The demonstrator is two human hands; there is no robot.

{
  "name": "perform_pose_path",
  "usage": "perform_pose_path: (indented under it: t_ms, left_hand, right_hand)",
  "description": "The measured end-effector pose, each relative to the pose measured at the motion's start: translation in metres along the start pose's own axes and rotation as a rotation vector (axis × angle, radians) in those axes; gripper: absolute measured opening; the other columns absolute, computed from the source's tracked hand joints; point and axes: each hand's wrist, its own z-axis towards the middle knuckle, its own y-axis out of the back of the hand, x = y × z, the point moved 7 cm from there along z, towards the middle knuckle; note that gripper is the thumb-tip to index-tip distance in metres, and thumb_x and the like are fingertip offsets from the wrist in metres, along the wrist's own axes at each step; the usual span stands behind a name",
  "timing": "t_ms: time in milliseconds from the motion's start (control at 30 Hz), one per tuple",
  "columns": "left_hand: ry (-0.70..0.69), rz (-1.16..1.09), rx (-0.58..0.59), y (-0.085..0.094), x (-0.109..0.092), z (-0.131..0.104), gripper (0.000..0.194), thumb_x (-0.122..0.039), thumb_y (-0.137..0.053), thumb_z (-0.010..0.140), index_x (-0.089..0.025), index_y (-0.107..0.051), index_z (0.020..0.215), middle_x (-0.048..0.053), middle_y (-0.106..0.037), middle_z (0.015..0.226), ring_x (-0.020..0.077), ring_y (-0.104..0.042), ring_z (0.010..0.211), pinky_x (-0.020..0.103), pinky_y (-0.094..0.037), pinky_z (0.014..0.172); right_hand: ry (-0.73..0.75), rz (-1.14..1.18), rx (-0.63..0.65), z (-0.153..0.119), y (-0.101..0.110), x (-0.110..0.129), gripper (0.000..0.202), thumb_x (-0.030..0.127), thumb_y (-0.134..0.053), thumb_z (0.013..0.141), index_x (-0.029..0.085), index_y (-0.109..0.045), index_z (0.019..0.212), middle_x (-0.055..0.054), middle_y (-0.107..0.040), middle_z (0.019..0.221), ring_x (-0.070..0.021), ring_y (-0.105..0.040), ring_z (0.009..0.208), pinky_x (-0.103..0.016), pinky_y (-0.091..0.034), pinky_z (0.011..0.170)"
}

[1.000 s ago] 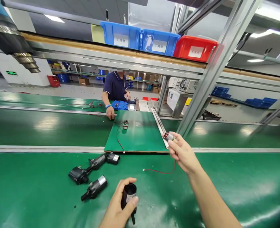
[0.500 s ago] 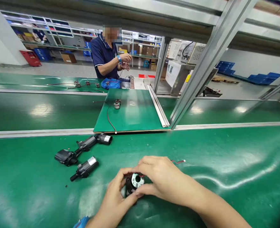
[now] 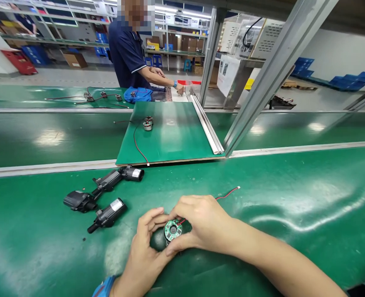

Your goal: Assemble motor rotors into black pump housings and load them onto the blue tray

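Note:
A small round motor (image 3: 173,231) with a green ring-shaped circuit board on top sits in or against a dark housing, mostly hidden by fingers. My right hand (image 3: 197,222) grips it from the right, fingers behind and thumb in front. My left hand (image 3: 150,243) curves around its left side in a C; its fingertips and thumb touch the dark housing, and green tabletop shows in the gap by the palm. A red-and-black wire (image 3: 228,193) with a white plug runs out behind my right hand.
Several black pump-like units (image 3: 108,214) lie to the left on the green bench (image 3: 263,206). Beyond, a raised green board (image 3: 173,136) carries two motors (image 3: 148,123) and white rails (image 3: 207,123). A metal post (image 3: 272,78) slants up on the right. A co-worker (image 3: 126,53) stands opposite.
The circuit board now faces up more fully, and a gap shows beside my left palm. More wire is visible. The co-worker's hand has moved down to the right; the camera view has tilted downward.

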Motion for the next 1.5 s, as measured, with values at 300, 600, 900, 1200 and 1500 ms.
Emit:
perform_pose_path:
  t_ms: [300, 600, 900, 1200, 1500]
  left_hand:
    - [-0.279, 0.184, 0.092, 0.001, -0.025, 0.007, 0.027, -0.02, -0.065, 0.092, -0.029, -0.049, 0.111, 0.002, -0.064, 0.114, 0.0143, -0.069, 0.098, 0.024, -0.058, 0.084]
    - [-0.405, 0.426, 0.173, 0.0, -0.033, 0.005, 0.017, -0.015, -0.056, 0.096, -0.024, -0.063, 0.108, 0.008, -0.054, 0.129, 0.0181, -0.061, 0.114, 0.027, -0.056, 0.093]
    - [-0.226, 1.015, -0.097, 0.071, -0.028, 0.041, 0.06, -0.05, -0.064, 0.09, -0.019, -0.047, 0.138, 0.021, -0.048, 0.146, 0.0394, -0.051, 0.13, 0.058, -0.047, 0.102]
    - [-0.004, 1.147, 0.107, 0.089, 0.006, 0.044, 0.024, -0.033, -0.063, 0.089, -0.016, -0.056, 0.104, 0.014, -0.07, 0.1, 0.034, -0.067, 0.095, 0.049, -0.054, 0.082]
    - [-0.143, 0.566, -0.054, 0.054, -0.006, 0.036, 0.036, -0.033, -0.054, 0.098, -0.026, -0.043, 0.131, 0.009, -0.061, 0.116, 0.0237, -0.064, 0.107, 0.038, -0.055, 0.09]
  right_hand:
    - [0.004, -0.003, 0.166, -0.004, -0.001, 0.001, 0.047, 0.059, -0.072, 0.082, 0.027, -0.063, 0.116, 0.001, -0.063, 0.102, -0.0118, -0.063, 0.08, -0.024, -0.044, 0.068]
    - [0.069, -0.155, 0.091, -0.006, -0.009, 0.009, 0.036, 0.054, -0.052, 0.098, 0.026, -0.067, 0.114, -0.003, -0.067, 0.103, -0.0182, -0.064, 0.088, -0.03, -0.046, 0.066]
    - [-0.3, 0.079, 0.314, 0.0, -0.014, -0.044, 0.041, 0.048, -0.052, 0.099, 0.029, -0.056, 0.135, -0.003, -0.076, 0.099, -0.0231, -0.07, 0.091, -0.033, -0.047, 0.077]
    - [-0.142, 0.212, 0.453, -0.004, -0.014, -0.051, 0.04, 0.056, -0.071, 0.084, 0.03, -0.074, 0.113, -0.001, -0.077, 0.097, -0.0212, -0.069, 0.091, -0.029, -0.044, 0.076]
    - [-0.398, 0.031, -0.144, 0.157, 0.018, -0.129, 0.041, 0.04, -0.062, 0.093, 0.022, -0.06, 0.13, -0.007, -0.066, 0.123, -0.0162, -0.066, 0.089, -0.031, -0.048, 0.091]
